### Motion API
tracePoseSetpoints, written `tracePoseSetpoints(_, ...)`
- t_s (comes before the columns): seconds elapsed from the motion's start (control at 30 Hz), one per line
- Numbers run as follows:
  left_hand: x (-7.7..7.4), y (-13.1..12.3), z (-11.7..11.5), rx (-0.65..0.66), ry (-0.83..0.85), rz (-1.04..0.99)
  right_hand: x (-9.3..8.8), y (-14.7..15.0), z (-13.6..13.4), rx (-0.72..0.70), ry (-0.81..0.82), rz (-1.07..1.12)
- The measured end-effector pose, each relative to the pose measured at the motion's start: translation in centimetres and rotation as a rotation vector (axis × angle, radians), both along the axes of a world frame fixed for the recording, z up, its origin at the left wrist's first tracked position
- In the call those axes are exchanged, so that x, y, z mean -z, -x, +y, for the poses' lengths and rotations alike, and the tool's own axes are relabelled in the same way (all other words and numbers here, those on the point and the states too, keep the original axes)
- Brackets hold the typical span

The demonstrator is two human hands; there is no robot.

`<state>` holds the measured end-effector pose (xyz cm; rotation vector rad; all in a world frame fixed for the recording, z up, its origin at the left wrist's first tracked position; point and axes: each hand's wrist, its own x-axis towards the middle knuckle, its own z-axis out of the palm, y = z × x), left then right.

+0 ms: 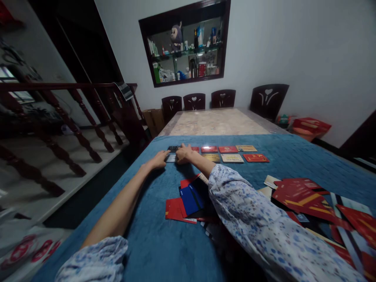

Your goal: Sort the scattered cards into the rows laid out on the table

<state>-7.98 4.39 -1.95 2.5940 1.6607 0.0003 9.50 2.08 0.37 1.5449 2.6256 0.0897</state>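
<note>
At the left end of two rows of cards, a pale card (170,158) lies between my hands on the blue cloth (152,235). My left hand (159,159) is closed at its left edge, fingertips against it. From the other side, my right hand (183,154) reaches over with bent fingers closed on its right part. Just behind it sits a black card (174,148). Further right in the rows lie red cards (228,149), a gold card (212,157) and a cream card (232,158). My right hand partly hides the nearby cards.
Below my right forearm is a loose pile with a blue folder (191,199) and red card sleeves (174,207). A larger heap of red sleeves (302,196) lies to the right. Chairs (223,98) stand beyond the table; a wooden railing (58,87) runs along the left.
</note>
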Motion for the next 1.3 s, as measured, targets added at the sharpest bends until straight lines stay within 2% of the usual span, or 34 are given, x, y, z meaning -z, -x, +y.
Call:
tracePoseSetpoints(0.3, 0.7, 0.2, -2.4, -0.030, -0.118, -0.036, -0.9, -2.1, -1.6, -0.115, -0.133, 0.021)
tracePoseSetpoints(0.67, 0.6, -1.5, -6.2, -0.024, -0.231, -0.088, -0.4, -6.6, -5.6, -0.188, -0.178, 0.072)
tracePoseSetpoints(0.87, 0.1, -3.7, -9.6, 0.022, -0.269, -0.117, 0.7, -9.1, -7.8, -0.245, -0.163, 0.143)
tracePoseSetpoints(1.13, -1.3, -7.2, -15.0, 0.115, -0.252, -0.072, 2.5, -11.3, -9.9, -0.346, -0.126, 0.271)
tracePoseSetpoints(1.3, -1.1, -8.8, -17.8, 0.128, -0.217, -0.043, 2.9, -11.9, -11.2, -0.386, -0.060, 0.275)
